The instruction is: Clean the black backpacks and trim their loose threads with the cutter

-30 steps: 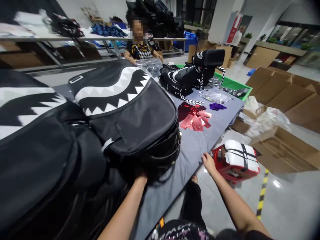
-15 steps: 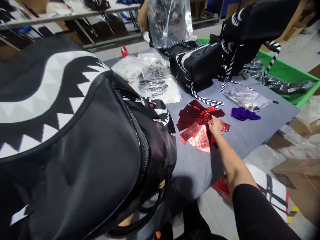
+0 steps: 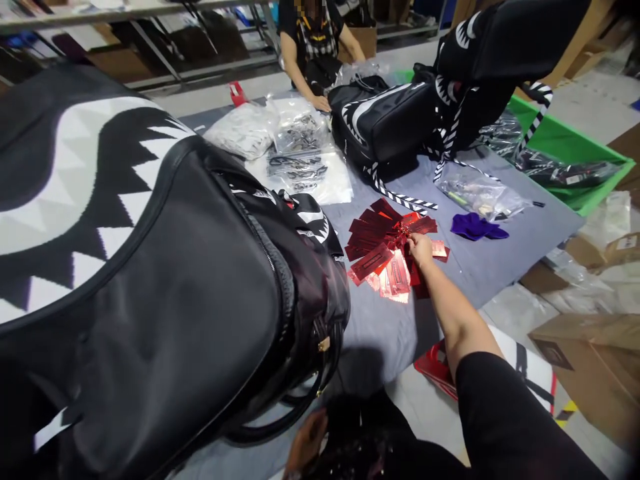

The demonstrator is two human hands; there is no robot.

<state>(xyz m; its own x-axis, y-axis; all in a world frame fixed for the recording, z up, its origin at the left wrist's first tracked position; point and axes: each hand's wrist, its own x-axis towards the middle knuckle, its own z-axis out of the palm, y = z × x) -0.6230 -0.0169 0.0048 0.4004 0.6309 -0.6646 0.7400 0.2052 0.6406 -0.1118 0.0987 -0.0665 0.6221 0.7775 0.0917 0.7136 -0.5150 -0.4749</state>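
Observation:
My right hand (image 3: 419, 248) reaches over the grey table (image 3: 505, 260) and rests on a fan of shiny red tags (image 3: 385, 250), fingers pinching at their middle. My left hand (image 3: 306, 441) is low at the table's near edge, just under the looped handle of a large black backpack (image 3: 165, 307) with a white shark-tooth print; its fingers are curled and I cannot tell whether they grip anything. The backpack fills the left half of the view.
A purple cloth (image 3: 475, 227) and clear plastic bags (image 3: 480, 193) lie right of the tags. More shark-print bags (image 3: 390, 120) stand at the far end, by a green bin (image 3: 565, 143). A person (image 3: 315, 40) works opposite. A red stool (image 3: 440, 367) and cardboard (image 3: 590, 360) sit on the floor.
My right hand left the table edge by the stool and reached to the red tags. My view swung down over the table; the left hand dropped below the backpack handle.

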